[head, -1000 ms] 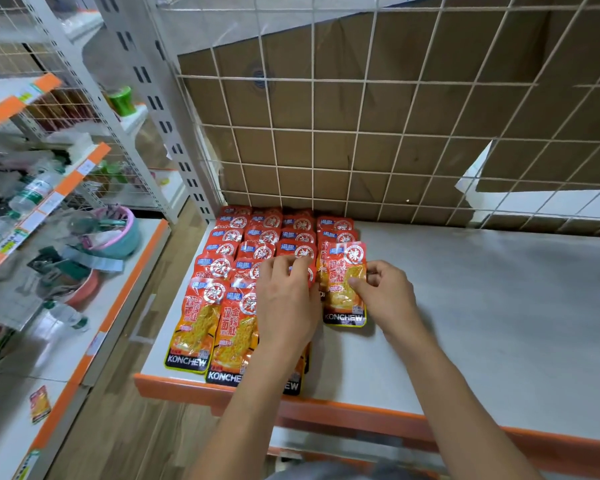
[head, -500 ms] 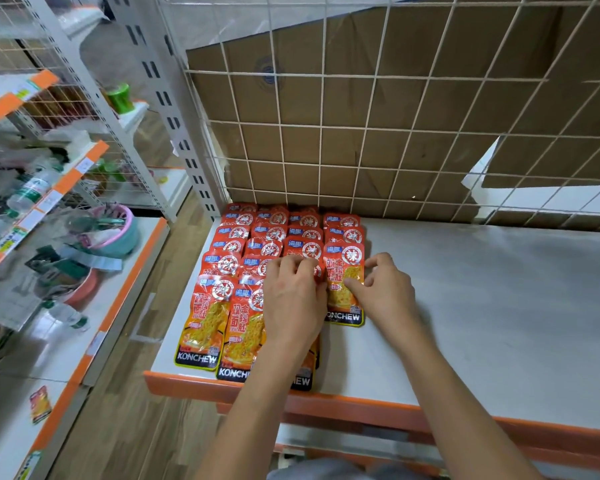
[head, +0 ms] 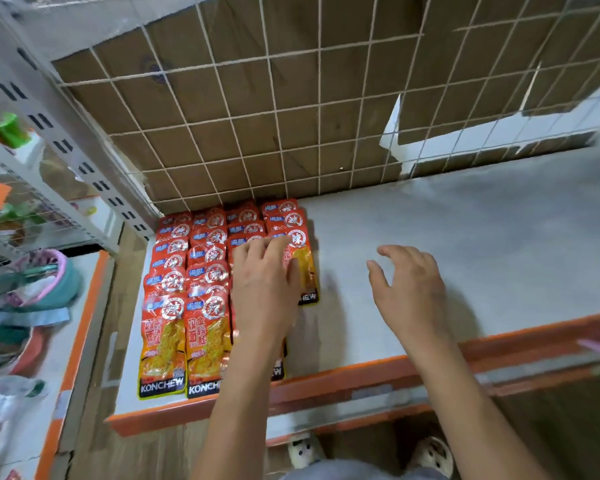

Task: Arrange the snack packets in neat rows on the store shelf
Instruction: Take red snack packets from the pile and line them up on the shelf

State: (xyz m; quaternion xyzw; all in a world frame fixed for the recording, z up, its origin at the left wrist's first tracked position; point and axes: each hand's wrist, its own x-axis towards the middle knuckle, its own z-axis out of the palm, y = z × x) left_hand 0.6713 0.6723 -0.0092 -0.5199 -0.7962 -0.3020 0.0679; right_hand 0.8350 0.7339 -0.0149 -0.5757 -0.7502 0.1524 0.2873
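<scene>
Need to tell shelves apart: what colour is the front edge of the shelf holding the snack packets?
The front edge is orange, seen best in the head view.

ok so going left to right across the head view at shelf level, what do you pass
teal basin with pink rim → first row of snack packets → second row of snack packets → left hand resting on the packets → right hand, fingers spread, over the shelf
</scene>
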